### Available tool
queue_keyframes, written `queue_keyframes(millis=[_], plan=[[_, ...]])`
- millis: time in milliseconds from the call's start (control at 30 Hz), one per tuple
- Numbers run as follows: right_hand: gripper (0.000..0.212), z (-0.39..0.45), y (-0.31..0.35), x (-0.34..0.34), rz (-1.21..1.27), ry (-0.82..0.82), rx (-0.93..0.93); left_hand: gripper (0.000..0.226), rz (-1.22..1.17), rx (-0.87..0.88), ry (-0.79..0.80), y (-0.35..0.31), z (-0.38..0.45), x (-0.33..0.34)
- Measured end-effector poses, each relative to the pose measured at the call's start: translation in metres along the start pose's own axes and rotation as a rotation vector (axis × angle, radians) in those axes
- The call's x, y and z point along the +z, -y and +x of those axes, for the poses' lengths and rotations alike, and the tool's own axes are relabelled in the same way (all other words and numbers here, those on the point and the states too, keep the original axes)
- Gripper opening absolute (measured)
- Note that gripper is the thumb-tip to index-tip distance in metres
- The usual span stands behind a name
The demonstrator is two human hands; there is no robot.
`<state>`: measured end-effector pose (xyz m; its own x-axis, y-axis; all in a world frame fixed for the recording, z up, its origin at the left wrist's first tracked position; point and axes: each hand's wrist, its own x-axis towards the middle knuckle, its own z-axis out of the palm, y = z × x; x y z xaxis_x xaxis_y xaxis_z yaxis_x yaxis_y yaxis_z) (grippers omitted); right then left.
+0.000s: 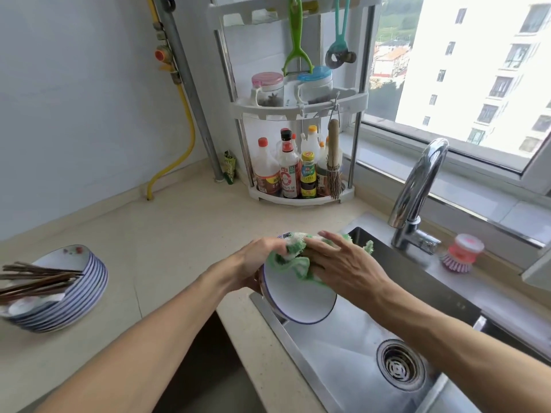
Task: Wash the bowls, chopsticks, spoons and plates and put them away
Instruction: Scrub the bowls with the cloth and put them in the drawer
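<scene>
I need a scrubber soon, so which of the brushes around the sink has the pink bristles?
The round dish brush on the sink ledge right of the faucet. The other brush, hanging on the corner rack, has a wooden handle and brown bristles.

We stood in a kitchen corner lit by bright daylight from a wide window (pixel 465 70) on the right, with pale apartment blocks and red roofs outside. The walls (pixel 74 99) were plain pale blue-grey. A beige speckled desk (pixel 167 234) ran along both walls and met in the corner, where a white three-tier corner rack (pixel 298 105) stood. A grey metal pipe (pixel 185 84) rose up the wall beside a yellow gas hose (pixel 186 114) with a valve. A curved chrome faucet (pixel 417 186) stood behind the stainless steel sink (pixel 343 347), just below the grey windowsill (pixel 417 135).
</scene>
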<state>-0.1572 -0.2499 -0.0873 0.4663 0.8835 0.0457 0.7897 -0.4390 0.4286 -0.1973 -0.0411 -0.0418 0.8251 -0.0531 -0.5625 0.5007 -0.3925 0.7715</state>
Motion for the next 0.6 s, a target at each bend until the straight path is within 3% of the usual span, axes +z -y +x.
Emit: queue_keyframes(millis=[67,167,233,300,367,433,467,533,600], plan=[[0.08,-0.003,0.001,0.0,0.124,-0.05,-0.016,0.058,-0.005,-0.004,0.014,0.004,0.003,-0.001],[0.061,-0.02,0.023,0.003,0.272,-0.08,0.066,0.053,-0.078,0.023,-0.131,0.004,0.005,0.003],[0.062,-0.03,0.04,0.006,0.495,-0.073,0.143,0.049,-0.167,0.029,-0.216,0.007,0.01,0.005],[0.044,-0.035,0.048,0.008,0.58,-0.137,0.191,0.057,-0.257,-0.012,-0.156,0.011,0.015,0.006],[0.021,-0.034,0.043,0.008,0.51,-0.247,0.172,0.052,-0.319,-0.064,-0.012,0.01,0.013,0.007],[0.024,-0.035,0.035,0.009,0.505,-0.307,0.129,0.057,-0.304,-0.058,0.033,0.008,0.015,0.009],[0.027,-0.036,0.032,0.009,0.507,-0.322,0.128,0.069,-0.219,-0.01,-0.028,0.006,0.017,0.01],[0.028,-0.036,0.024,0.009,0.523,-0.277,0.142,0.091,0.13,0.183,-0.293,0.003,0.016,0.015],[0.024,-0.036,0.014,0.008,0.533,-0.233,0.149,0.095,0.523,0.439,-0.34,0.004,0.011,0.022]])
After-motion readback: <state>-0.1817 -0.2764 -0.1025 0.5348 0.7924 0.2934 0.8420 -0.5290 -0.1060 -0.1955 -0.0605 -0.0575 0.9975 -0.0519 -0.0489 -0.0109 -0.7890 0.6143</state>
